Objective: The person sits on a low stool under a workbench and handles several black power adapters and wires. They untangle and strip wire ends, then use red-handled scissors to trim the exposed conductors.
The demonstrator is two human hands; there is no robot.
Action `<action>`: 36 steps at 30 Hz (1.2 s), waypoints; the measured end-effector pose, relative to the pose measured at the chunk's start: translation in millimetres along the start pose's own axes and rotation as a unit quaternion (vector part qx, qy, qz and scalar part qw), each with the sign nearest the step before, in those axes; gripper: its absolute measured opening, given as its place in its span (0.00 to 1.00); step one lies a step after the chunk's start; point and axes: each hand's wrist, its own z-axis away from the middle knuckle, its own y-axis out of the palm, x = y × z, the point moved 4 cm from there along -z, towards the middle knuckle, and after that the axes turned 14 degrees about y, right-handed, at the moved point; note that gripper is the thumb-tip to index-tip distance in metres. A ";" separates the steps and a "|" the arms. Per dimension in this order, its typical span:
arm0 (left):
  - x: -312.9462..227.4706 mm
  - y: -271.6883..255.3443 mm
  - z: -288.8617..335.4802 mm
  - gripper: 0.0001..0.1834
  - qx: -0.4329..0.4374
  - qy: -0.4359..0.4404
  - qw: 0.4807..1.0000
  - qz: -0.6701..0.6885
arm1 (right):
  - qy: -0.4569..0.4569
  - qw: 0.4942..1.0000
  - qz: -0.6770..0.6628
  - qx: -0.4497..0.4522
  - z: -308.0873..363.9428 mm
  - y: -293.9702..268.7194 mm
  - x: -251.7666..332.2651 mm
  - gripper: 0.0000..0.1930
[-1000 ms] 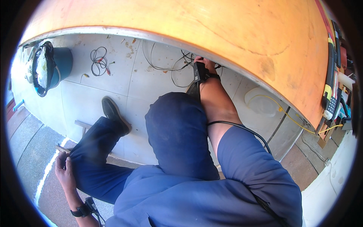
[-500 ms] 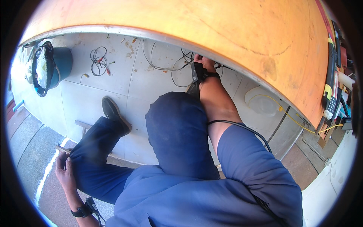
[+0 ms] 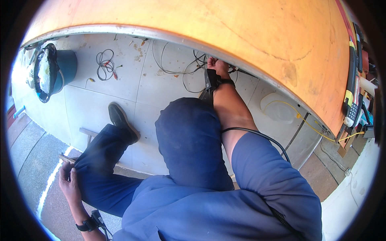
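My right hand reaches under the front edge of the orange tabletop, its fingers curled. The tabletop edge partly hides it, and what the fingers hold, if anything, does not show. Black cables lie right beside this hand on the floor. Low at my left side, my left hand rests against my trouser leg with thumb and fingers apart. Its fingertips are close to the end of a wooden piece, and nothing shows in the hand.
On the floor at far left stands a blue bucket with a bag over it. A coiled cable lies right of it. A translucent round container and a yellow cord are at right. Tools line the tabletop's right edge.
My right hand has turned slightly, and more of its curled fingers shows below the tabletop edge. My left hand has stayed in place.
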 end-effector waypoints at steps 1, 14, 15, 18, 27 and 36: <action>0.6 0.0 -0.4 0.15 0.001 0.000 1.000 0.002 | -0.001 1.000 0.004 0.011 -1.1 0.1 0.0 0.10; -2.2 0.2 -0.8 0.15 0.002 -0.004 1.000 -0.030 | 0.040 0.992 0.020 0.115 -26.3 -16.6 9.7 0.07; -1.9 0.8 -0.7 0.15 0.001 -0.009 1.000 -0.012 | 0.042 0.992 0.018 0.118 -28.8 -17.2 11.2 0.07; -1.7 0.8 -0.1 0.15 -0.001 -0.010 1.000 -0.015 | 0.065 0.990 0.019 0.124 -31.0 -15.8 14.5 0.07; 0.2 0.2 -0.1 0.16 0.000 -0.008 1.000 -0.016 | 0.095 0.980 -0.033 0.172 -4.0 -9.3 9.2 0.09; 4.5 -0.9 0.2 0.17 0.005 -0.004 1.000 -0.017 | 0.097 0.976 -0.051 0.189 2.3 -8.5 3.5 0.11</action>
